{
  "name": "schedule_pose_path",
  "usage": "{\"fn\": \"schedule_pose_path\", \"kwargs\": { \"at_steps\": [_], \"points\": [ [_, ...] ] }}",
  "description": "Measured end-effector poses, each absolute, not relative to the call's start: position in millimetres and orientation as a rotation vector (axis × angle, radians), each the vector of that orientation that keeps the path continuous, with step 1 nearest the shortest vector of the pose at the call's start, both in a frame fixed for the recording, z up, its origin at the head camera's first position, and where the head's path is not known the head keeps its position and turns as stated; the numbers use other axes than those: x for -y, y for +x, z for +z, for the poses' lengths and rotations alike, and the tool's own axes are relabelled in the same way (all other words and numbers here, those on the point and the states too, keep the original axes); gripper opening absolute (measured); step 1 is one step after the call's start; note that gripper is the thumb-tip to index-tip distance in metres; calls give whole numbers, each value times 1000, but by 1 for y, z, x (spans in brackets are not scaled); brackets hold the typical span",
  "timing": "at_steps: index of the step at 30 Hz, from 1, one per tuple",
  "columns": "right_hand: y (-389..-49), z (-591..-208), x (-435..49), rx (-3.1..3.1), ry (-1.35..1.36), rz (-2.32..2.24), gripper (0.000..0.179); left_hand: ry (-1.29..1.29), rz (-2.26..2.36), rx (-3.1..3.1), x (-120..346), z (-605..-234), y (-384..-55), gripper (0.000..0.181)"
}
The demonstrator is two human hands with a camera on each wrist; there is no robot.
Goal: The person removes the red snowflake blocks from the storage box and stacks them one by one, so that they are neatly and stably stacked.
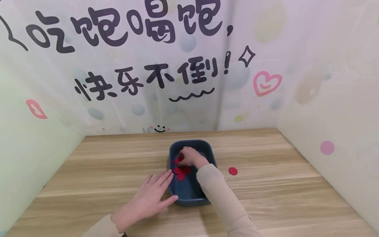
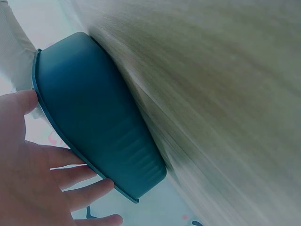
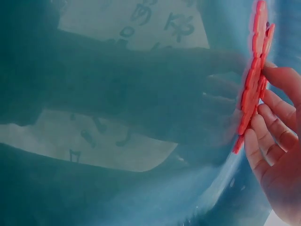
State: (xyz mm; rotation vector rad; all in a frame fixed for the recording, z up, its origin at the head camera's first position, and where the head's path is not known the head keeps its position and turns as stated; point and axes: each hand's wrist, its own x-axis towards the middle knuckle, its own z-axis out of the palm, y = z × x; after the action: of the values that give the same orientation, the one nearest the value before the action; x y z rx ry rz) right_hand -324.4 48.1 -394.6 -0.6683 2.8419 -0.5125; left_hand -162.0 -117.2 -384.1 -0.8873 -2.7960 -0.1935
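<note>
A dark blue rectangular bin (image 1: 186, 199) stands on the table. Against its left rim rests my left hand (image 1: 149, 197), fingers extended; the left wrist view shows this hand (image 2: 37, 174) along the rim of the bin (image 2: 94, 103). Inside the bin, my right hand (image 1: 189, 156) reaches down with bent fingers and pinches a red flower-shaped disc (image 1: 177, 161). Several more red discs (image 1: 181, 176) lie on the bin floor near it. In the right wrist view, the fingers of this hand (image 3: 282, 127) are at overlapping red discs (image 3: 251, 89), seen edge-on.
A single red flower-shaped disc (image 1: 233, 171) lies on the wood-grain table (image 1: 124, 154) to the right of the bin. A printed white curtain (image 1: 189, 112) hangs behind the table, with pale side panels at left and right.
</note>
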Motion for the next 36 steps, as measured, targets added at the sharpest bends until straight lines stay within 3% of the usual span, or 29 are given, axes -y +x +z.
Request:
{"fn": "schedule_pose_path", "kwargs": {
  "at_steps": [7,27,36],
  "points": [
    [-322,-388,-50,-2801,-708,-672,32,-888,-194,2800,117,-384,-163,71],
    [-328,-323,-85,-2855,-857,-472,24,-872,-219,2826,118,-385,-162,70],
    [-325,-311,-108,-2816,-1015,-493,26,-880,-228,2815,117,-385,-163,70]
  ]
}}
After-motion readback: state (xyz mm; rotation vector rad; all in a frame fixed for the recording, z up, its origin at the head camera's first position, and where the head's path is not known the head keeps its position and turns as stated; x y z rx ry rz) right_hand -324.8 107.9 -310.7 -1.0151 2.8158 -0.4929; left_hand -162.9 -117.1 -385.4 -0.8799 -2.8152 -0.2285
